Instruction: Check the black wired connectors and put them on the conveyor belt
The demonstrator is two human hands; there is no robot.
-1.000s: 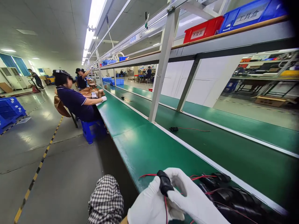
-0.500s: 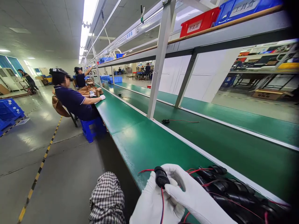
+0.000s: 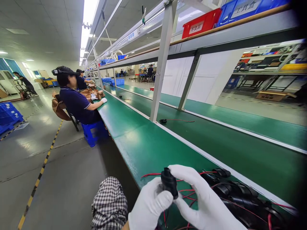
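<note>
Over the near end of the green worktop point(image 3: 134, 143), a person's left grip point(image 3: 151, 203), gloved in white, is closed around a black part point(image 3: 169, 183), thumb across its lower side. The right grip point(image 3: 203, 198), gloved too, curves along the other side, forefinger near the top and thumb near the bottom; whether it also clasps the part cannot be told. Red wires point(image 3: 150, 174) show beside the grips. To their right, a pile point(image 3: 242, 195) of black parts lies on the worktop. Farther along, a co-worker point(image 3: 73, 102) sits on a blue stool point(image 3: 90, 135).

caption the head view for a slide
Gloved left hand grips black part, right hand beside it; black pieces heaped on green worktop.
</note>
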